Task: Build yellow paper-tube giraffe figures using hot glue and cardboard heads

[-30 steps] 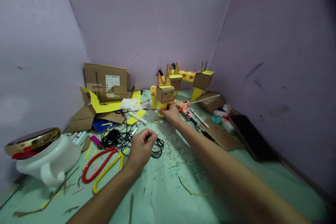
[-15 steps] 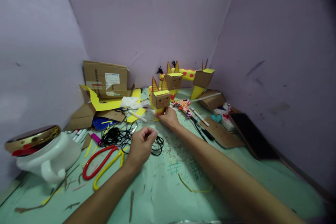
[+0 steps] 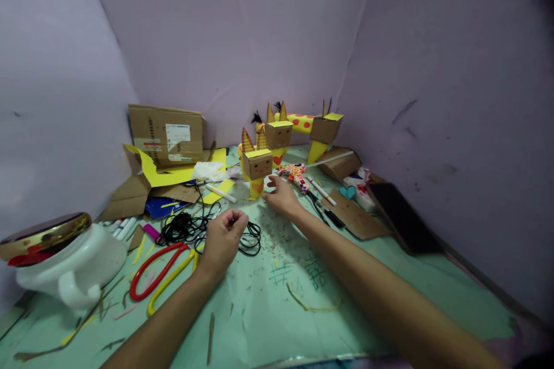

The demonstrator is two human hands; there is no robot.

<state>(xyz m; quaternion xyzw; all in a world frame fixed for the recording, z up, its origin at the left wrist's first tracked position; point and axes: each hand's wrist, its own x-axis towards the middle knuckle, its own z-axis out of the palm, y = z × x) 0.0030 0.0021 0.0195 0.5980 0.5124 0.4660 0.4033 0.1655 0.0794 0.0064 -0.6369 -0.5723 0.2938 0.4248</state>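
A small cardboard animal figure [image 3: 258, 166] stands upright on the table, with a box head, pointed striped ears and a yellow paper body. My right hand [image 3: 282, 197] is just beside its right side, fingers apart and holding nothing I can see. Nearer to me, my left hand [image 3: 224, 240] is closed in a pinch; whatever lies between its fingertips is too small to make out. It hovers by a tangle of black cord [image 3: 184, 226]. Red-and-yellow-handled scissors [image 3: 158, 268] lie left of that hand, their blades mostly hidden.
Two larger cardboard animals, an eared one [image 3: 278, 136] and a spotted one [image 3: 325, 130], stand behind. At left are a white pot [image 3: 71, 265] and a cardboard box [image 3: 167, 135]. A phone [image 3: 402, 219] lies at right, near a glue gun [image 3: 296, 174] and a marker [image 3: 321, 191].
My right hand has let go of the small figure's base and drawn slightly to the right. My left hand keeps its pinch. The whole view has shifted a little.
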